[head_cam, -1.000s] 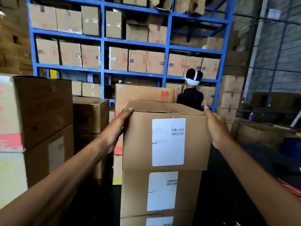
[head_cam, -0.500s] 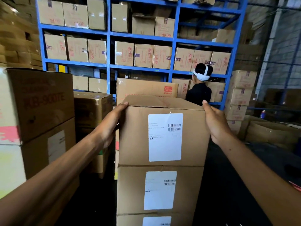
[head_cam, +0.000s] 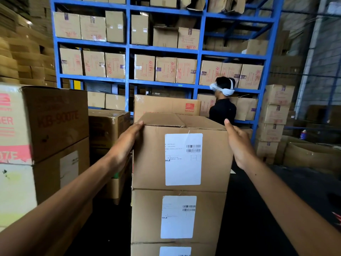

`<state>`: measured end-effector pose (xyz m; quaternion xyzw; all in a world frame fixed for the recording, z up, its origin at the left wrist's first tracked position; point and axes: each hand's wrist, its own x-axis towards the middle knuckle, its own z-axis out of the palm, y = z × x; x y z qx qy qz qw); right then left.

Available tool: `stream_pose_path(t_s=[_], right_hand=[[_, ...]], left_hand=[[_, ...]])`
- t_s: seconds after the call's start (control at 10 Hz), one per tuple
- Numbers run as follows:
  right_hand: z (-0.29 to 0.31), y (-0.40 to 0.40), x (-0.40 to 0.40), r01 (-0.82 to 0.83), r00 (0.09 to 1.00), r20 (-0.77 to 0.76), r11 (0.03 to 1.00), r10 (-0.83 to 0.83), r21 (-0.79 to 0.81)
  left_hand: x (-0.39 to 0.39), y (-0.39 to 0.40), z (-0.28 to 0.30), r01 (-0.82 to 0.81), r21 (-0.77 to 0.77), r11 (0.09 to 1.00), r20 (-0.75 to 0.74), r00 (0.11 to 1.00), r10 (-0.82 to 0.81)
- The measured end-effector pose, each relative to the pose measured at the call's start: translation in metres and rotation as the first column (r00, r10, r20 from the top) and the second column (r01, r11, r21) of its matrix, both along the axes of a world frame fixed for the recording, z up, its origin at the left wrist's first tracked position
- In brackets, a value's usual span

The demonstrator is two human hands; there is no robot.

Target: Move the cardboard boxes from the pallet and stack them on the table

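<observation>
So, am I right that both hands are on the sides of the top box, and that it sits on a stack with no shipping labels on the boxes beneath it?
Not quite. The head view shows the left hand and right hand on the sides of the top box, but the box beneath does carry a white shipping label, and another label shows on the one below that.

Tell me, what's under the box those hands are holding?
The top box sits on another labelled box, with a third box partly visible below. Whatever supports the stack is out of frame.
</observation>
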<state>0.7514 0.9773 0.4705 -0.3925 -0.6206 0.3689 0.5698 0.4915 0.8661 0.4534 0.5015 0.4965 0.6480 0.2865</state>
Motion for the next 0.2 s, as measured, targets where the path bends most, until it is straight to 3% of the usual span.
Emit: stream_pose_path(t_s=[0.2], right_hand=[[-0.022,-0.012,0.016,-0.006,1.0,0.01,0.999,0.006,-0.033]], left_hand=[[0.004,-0.022,-0.016,-0.012,0.014,1.0,0.006,1.0,0.012]])
